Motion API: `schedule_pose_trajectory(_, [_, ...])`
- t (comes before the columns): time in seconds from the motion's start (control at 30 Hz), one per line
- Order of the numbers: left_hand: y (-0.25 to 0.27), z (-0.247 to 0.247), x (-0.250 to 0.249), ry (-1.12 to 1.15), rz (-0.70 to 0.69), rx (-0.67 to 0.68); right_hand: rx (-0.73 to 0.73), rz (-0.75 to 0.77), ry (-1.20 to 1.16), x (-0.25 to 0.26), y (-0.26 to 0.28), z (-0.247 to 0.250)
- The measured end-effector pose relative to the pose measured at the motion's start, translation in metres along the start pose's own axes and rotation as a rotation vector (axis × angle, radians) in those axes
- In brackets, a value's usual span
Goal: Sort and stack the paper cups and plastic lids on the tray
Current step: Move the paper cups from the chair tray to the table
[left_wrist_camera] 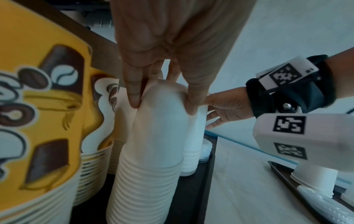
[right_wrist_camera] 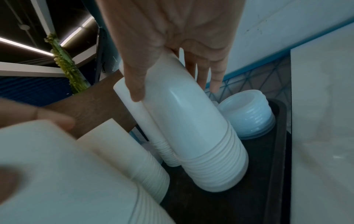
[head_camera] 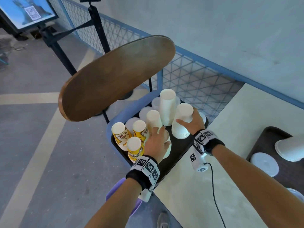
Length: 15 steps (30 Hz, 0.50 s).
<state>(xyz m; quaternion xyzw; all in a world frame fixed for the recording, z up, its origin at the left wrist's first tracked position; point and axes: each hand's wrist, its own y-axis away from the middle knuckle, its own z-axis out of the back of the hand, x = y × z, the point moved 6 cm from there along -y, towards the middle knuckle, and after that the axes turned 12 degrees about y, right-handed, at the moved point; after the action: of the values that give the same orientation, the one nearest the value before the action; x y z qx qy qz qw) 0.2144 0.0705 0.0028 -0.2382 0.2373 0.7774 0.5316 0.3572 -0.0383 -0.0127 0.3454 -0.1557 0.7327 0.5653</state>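
Note:
A dark tray sits on a blue chair seat and carries upside-down stacks. Three yellow printed cup stacks stand at its left, with white cup stacks and clear lid stacks further back. My left hand grips the top of a white cup stack at the tray's middle, thumb on one side and fingers on the other. My right hand wraps around another white cup stack at the right side. A lid stack stands just beyond it.
The chair's wooden backrest looms over the tray's far left. To the right lies a pale table with a second dark tray holding white cups and a lid. A blue mesh fence runs behind.

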Motion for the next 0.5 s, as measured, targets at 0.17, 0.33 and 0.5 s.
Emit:
schedule_pose_trajectory(0.17, [0.003, -0.01, 0.008, 0.343, 0.034, -0.176, 0.007, 0.006, 0.056, -0.013, 0.019, 0.002])
schedule_pose_trajectory(0.33, [0.015, -0.04, 0.036, 0.675, 0.181, -0.342, 0.006, 0.014, -0.005, -0.023, 0.023, -0.01])
schedule_pose_trajectory(0.5, [0.01, -0.074, 0.063, 0.772, 0.335, -0.324, 0.051, -0.159, -0.111, -0.05, 0.022, -0.038])
